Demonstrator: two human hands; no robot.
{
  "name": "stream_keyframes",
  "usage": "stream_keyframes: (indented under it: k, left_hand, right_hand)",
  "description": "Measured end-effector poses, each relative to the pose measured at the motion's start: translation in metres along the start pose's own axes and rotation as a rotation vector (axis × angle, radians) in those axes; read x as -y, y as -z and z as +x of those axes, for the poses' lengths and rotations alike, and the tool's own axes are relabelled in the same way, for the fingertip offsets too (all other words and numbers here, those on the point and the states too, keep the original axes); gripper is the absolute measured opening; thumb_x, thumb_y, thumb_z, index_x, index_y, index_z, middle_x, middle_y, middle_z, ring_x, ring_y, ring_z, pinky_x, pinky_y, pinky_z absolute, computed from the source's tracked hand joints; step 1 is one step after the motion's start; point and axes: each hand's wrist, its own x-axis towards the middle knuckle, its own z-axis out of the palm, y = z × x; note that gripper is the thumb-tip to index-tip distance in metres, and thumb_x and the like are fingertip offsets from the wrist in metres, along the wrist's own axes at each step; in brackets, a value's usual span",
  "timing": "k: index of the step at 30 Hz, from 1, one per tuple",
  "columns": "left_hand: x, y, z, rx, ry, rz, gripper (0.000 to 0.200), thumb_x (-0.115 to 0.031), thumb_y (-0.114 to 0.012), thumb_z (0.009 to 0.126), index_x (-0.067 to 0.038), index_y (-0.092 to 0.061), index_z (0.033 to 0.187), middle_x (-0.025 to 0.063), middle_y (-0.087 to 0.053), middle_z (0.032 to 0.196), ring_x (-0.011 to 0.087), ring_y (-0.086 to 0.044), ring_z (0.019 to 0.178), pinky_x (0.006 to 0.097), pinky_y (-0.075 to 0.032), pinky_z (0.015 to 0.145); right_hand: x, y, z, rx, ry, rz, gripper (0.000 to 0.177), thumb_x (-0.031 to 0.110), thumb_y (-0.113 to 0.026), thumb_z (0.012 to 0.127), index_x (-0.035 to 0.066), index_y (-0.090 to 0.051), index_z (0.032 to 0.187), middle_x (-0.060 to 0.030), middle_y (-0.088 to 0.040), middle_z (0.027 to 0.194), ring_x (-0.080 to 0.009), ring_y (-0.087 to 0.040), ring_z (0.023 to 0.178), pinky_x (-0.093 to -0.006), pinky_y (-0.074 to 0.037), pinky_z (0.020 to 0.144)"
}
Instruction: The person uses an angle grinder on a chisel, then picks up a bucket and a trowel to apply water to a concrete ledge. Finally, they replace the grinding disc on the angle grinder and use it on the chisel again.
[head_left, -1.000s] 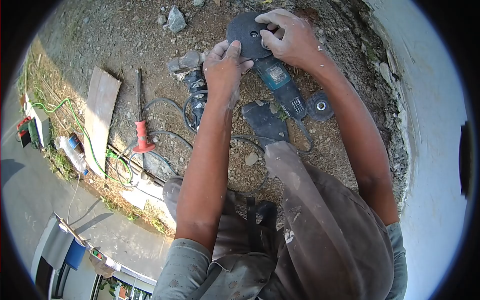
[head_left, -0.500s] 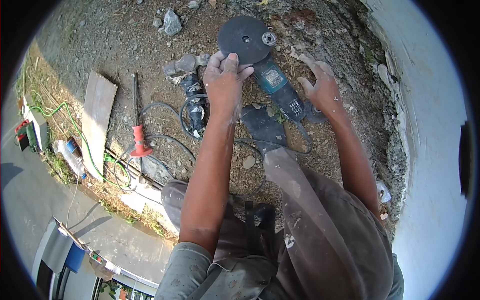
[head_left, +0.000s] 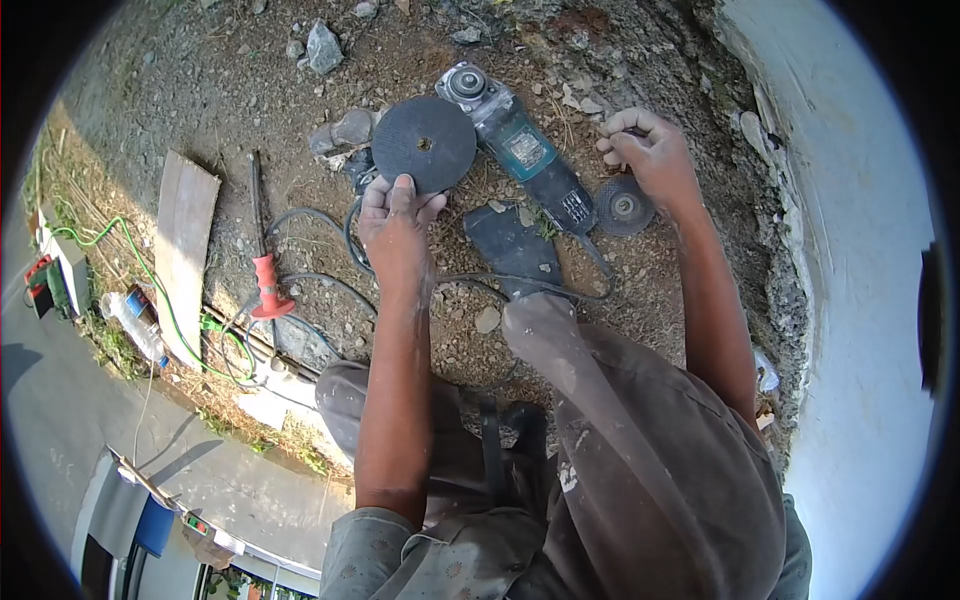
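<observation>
My left hand (head_left: 398,215) grips a dark cutting disc (head_left: 405,140) by its lower edge, thumb on top. The disc is tilted toward me, just left of an angle grinder (head_left: 535,160). The grinder lies on the ground with its metal head and bare spindle facing up. My right hand (head_left: 652,155) is closed, fingers curled in, to the right of the grinder body; what is inside, if anything, is hidden. Below it a smaller worn disc (head_left: 623,206) lies on the soil. A dark flat piece (head_left: 515,248) lies in front of my knee.
A chisel with a red hand guard (head_left: 268,285) and a wooden board (head_left: 185,240) lie at the left. Behind the disc is a hammer-like tool (head_left: 345,132), partly hidden. A power cord (head_left: 330,285) loops over the dirt. The white wall (head_left: 850,300) bounds the right side.
My left hand has drawn the disc left off the grinder head, uncovering the spindle. My right hand has gone from open to curled. The round metal nut by the disc's edge is no longer visible.
</observation>
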Motion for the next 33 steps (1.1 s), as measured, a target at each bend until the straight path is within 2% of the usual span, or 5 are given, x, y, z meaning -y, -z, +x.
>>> stream_keyframes:
  k: [8, 14, 23, 27, 33]
  left_hand:
    - [0.005, 0.029, -0.019, 0.137, 0.198, 0.199, 0.017, -0.012, -0.056, 0.102, -0.004, -0.064, 0.114, 0.0023, -0.069, 0.097, 0.0075, -0.064, 0.078, 0.0235, -0.057, 0.067]
    - [-0.008, 0.009, 0.002, 0.076, 0.129, -0.017, 0.014, -0.012, -0.056, 0.102, -0.006, -0.059, 0.115, 0.0041, -0.068, 0.102, 0.0157, -0.068, 0.086, 0.0314, -0.060, 0.073]
    - [-0.047, -0.048, 0.080, -0.088, 0.027, 0.107, 0.048, -0.016, -0.057, 0.102, 0.004, -0.039, 0.142, 0.0129, -0.059, 0.117, 0.0184, -0.066, 0.086, 0.0300, -0.059, 0.071]
    - [-0.038, -0.054, 0.060, 0.223, 0.033, 0.229, 0.039, -0.023, -0.064, 0.100, 0.002, -0.056, 0.128, 0.0086, -0.065, 0.107, 0.0153, -0.066, 0.082, 0.0271, -0.056, 0.067]
    - [-0.032, -0.071, 0.062, 0.133, 0.000, 0.323, 0.018, -0.016, -0.068, 0.096, 0.001, -0.065, 0.099, 0.0045, -0.068, 0.083, 0.0086, -0.063, 0.065, 0.0217, -0.053, 0.054]
  right_hand:
    - [-0.058, 0.030, -0.062, -0.096, -0.013, -0.844, 0.032, 0.024, -0.080, 0.080, 0.000, -0.065, 0.094, -0.0090, -0.055, 0.065, -0.0177, -0.053, 0.060, -0.0353, -0.044, 0.060]
    - [-0.010, 0.055, -0.056, -0.011, -0.138, -0.627, 0.032, 0.032, -0.082, 0.081, 0.003, -0.067, 0.079, -0.0015, -0.052, 0.064, -0.0125, -0.047, 0.057, -0.0359, -0.040, 0.055]
    - [0.060, -0.053, 0.033, 0.194, -0.125, 0.298, 0.031, 0.030, -0.070, 0.096, -0.001, -0.066, 0.097, 0.0061, -0.050, 0.069, -0.0029, -0.039, 0.053, -0.0219, -0.032, 0.047]
    - [0.056, -0.079, 0.059, 0.319, -0.188, 0.221, 0.030, 0.032, -0.069, 0.097, 0.003, -0.066, 0.098, 0.0049, -0.053, 0.073, -0.0026, -0.039, 0.057, -0.0211, -0.032, 0.049]
    - [0.058, -0.077, 0.069, 0.240, -0.168, -0.049, 0.029, 0.031, -0.071, 0.095, 0.004, -0.067, 0.103, 0.0030, -0.057, 0.074, -0.0031, -0.044, 0.059, -0.0207, -0.034, 0.051]
